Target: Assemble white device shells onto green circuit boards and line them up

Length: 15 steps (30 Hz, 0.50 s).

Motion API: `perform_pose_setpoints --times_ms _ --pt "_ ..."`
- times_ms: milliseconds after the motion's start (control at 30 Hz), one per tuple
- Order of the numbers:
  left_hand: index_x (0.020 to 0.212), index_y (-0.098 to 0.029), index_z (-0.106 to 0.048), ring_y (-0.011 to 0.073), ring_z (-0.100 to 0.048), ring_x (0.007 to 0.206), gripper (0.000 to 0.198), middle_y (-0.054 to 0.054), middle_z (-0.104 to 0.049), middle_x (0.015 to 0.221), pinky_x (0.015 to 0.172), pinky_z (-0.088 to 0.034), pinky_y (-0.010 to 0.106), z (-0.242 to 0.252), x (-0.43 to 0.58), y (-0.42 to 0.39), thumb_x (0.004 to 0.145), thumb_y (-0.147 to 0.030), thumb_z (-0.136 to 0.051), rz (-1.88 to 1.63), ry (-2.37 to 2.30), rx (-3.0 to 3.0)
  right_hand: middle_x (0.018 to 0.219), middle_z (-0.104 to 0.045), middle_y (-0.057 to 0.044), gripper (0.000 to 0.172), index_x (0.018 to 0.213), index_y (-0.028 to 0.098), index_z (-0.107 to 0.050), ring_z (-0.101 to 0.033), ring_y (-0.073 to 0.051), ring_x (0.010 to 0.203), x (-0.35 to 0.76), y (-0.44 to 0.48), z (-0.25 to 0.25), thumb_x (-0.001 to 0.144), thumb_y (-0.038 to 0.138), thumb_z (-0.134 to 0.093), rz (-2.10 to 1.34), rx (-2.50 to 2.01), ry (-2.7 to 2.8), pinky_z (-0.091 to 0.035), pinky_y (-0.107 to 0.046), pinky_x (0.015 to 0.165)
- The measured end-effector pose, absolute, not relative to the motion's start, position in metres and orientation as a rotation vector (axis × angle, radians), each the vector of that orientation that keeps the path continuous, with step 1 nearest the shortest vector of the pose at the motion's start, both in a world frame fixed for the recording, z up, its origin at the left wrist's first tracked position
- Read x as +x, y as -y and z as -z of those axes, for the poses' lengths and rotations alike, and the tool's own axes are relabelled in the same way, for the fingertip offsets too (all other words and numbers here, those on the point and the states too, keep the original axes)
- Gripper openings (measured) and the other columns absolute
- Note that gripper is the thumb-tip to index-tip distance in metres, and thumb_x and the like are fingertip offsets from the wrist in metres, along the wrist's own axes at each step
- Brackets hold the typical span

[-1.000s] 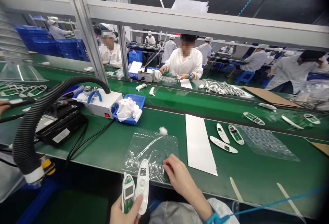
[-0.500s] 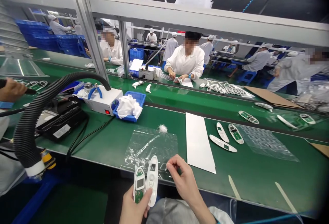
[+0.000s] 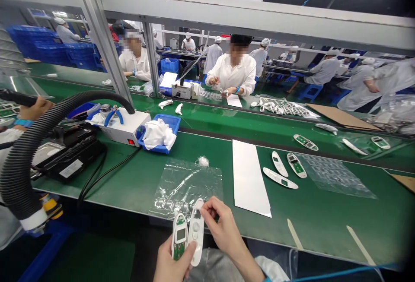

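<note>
My left hand [image 3: 170,264] grips two parts side by side below the table edge: a green circuit board with a small screen [image 3: 179,236] and a white plastic cover [image 3: 196,232]. My right hand [image 3: 218,226] is pinched at the top of the white cover, fingers pressed together on something too small to make out. Just beyond lies a clear plastic sheet [image 3: 188,185] with small clear pieces along its near edge.
A white paper strip [image 3: 249,176] lies right of the sheet, then three more covers and boards [image 3: 285,167]. A blue tray with white cloth [image 3: 158,135], a white box [image 3: 123,126] and a black hose [image 3: 29,152] stand left. People work across the belt.
My left hand has shifted right with both parts. My right hand has lifted off the clear sheet and come to the top of the white cover.
</note>
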State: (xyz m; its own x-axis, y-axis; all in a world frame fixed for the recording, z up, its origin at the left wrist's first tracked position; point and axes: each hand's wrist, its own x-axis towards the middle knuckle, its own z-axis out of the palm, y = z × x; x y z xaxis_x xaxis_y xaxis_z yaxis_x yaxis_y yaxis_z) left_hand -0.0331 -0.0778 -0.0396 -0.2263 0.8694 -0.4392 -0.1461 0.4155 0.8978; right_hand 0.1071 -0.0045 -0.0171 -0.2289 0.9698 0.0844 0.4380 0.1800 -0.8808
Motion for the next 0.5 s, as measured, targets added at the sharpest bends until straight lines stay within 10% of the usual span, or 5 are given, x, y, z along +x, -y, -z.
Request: perform_pose_setpoints --times_ms 500 --pt "0.065 -0.013 -0.060 0.0079 -0.036 0.035 0.066 -0.001 -0.048 0.040 0.037 -0.029 0.019 0.030 -0.052 0.089 0.050 -0.075 -0.077 -1.163 -1.492 0.606 0.070 -0.051 0.004 0.026 0.088 0.023 -0.044 -0.047 -0.013 0.061 0.067 0.025 0.024 0.083 0.038 -0.064 -1.417 -1.151 1.346 -0.039 -0.024 0.057"
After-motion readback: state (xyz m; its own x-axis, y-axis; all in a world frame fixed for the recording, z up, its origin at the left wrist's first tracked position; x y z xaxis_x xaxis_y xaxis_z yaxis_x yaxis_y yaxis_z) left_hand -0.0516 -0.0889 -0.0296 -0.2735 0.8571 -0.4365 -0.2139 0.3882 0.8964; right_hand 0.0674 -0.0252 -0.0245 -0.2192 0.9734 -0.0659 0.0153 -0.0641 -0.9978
